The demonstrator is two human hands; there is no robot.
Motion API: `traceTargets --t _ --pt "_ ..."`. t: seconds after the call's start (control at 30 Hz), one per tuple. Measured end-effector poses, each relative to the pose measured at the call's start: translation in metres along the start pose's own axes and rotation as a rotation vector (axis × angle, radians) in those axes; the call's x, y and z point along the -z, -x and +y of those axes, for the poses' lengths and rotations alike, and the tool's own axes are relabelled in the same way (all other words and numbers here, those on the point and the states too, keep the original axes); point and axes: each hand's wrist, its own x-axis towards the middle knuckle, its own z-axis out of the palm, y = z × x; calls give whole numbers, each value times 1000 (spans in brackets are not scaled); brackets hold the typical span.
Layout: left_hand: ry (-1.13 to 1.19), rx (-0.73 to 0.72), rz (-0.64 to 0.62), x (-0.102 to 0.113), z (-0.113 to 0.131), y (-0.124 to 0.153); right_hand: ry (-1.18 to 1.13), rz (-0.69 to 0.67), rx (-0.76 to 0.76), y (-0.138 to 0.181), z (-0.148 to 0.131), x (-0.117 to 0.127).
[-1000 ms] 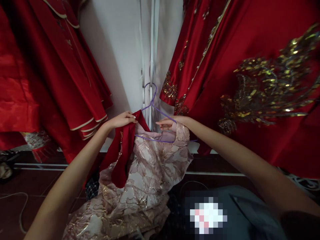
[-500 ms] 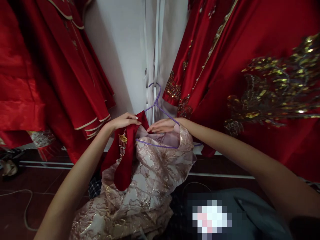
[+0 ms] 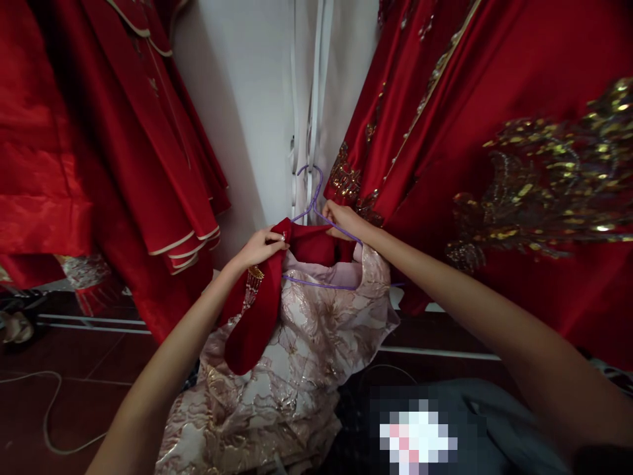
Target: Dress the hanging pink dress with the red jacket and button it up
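A purple wire hanger (image 3: 320, 181) carries a pale pink and gold brocade dress (image 3: 316, 330) that falls across the lower middle of the view. Over the dress's left shoulder lies a red garment (image 3: 254, 333) with a beaded gold tassel, and its cloth spans behind the neckline. My left hand (image 3: 262, 248) is closed on the red garment's edge at the left side of the hanger. Close below the hook, my right hand (image 3: 343, 219) pinches the red cloth beside the hanger's right arm. Part of its grip is hidden behind the wire.
Red garments hang at the left (image 3: 123, 132) and, with gold sequins, at the right (image 3: 558, 171). Pale panels (image 3: 232, 92) stand behind. On the dark floor are a white cable (image 3: 49, 415), a shoe (image 3: 17, 328) and a metal rail (image 3: 440, 353). A pixelated patch covers the lower right.
My right hand has come up out of the dress's neckline to the hanger's right arm, drawing red cloth across behind the neck. My left hand has shifted slightly right, still on the red garment.
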Motion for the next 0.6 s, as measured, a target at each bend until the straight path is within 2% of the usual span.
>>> traceTargets --t 0.17,0.23,0.37,0.47,0.6 --pt "-95 3 46 -9 -5 2 353 78 -169 37 25 39" --pt "-124 2 41 -11 -5 1 421 64 -250 55 41 53" --pt "-191 23 44 -13 -9 0 487 -24 -288 78 65 73" --pt "-231 3 32 -11 -15 1 586 -52 -349 90 62 80" --pt "-313 4 74 -10 -19 3 602 -126 -423 110 37 81"
